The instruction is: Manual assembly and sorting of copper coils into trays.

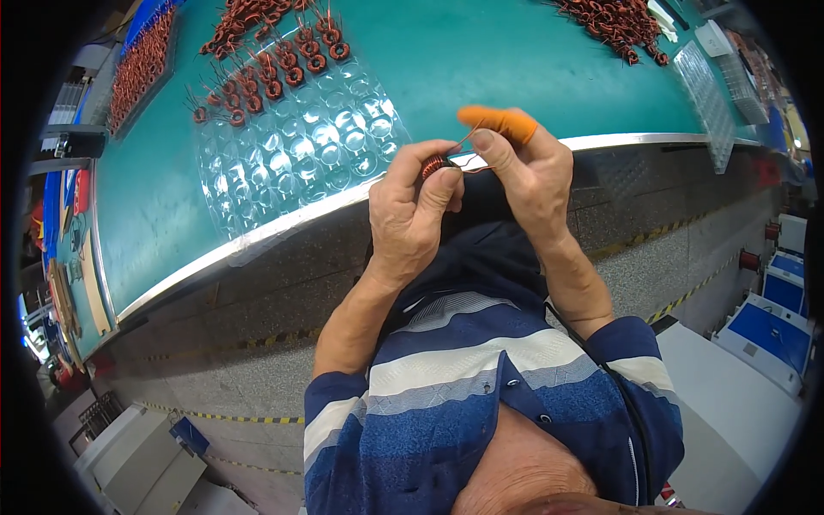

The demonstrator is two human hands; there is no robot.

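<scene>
Between the thumb and fingers of my left hand (405, 210) is a small ring-shaped coil (434, 166) wound with copper-coloured wire, held just past the table's near edge. My right hand (536, 180) wears an orange finger cot (506, 123) on its index finger. Its thumb and that finger pinch a copper wire (475, 135) that runs toward the coil. Another wire end reaches across below the right thumb. Part of the coil is hidden by my left fingers.
A clear blister tray (300, 163) lies on the green table (463, 51), its far rows filled with coils (275, 88). More coils are heaped at the far left, the far middle and the far right (614, 30). Another clear tray (708, 103) overhangs the right edge.
</scene>
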